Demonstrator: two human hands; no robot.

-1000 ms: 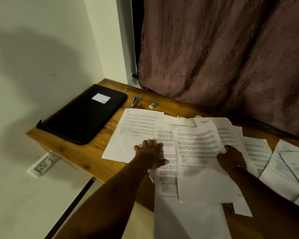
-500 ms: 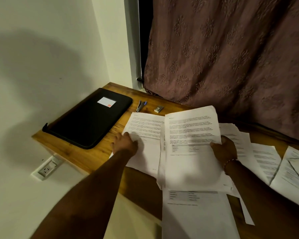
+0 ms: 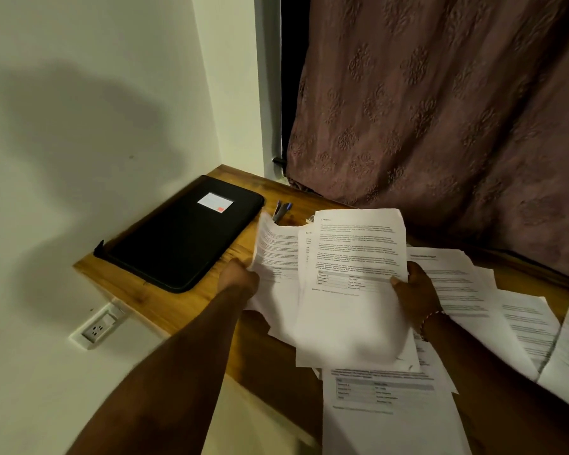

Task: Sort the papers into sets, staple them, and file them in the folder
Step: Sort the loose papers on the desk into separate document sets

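My right hand (image 3: 413, 289) grips a printed sheet (image 3: 355, 257) by its right edge and holds it raised above the wooden table (image 3: 138, 284). My left hand (image 3: 239, 277) pinches the left edge of another printed sheet (image 3: 275, 254), which curls up off the table. More printed papers (image 3: 467, 290) lie spread over the table's right side, and one sheet (image 3: 385, 408) hangs over the near edge. A closed black zip folder (image 3: 178, 238) lies at the table's left end. A stapler (image 3: 281, 210) lies just behind the raised papers, partly hidden.
A brownish patterned curtain (image 3: 440, 110) hangs behind the table. A white wall (image 3: 96, 126) stands on the left with a power socket (image 3: 97, 326) below the table's edge.
My right hand has lifted its sheet higher. My left hand moved from pressing flat on the papers to the left sheet's edge and has raised it. The camera came closer.
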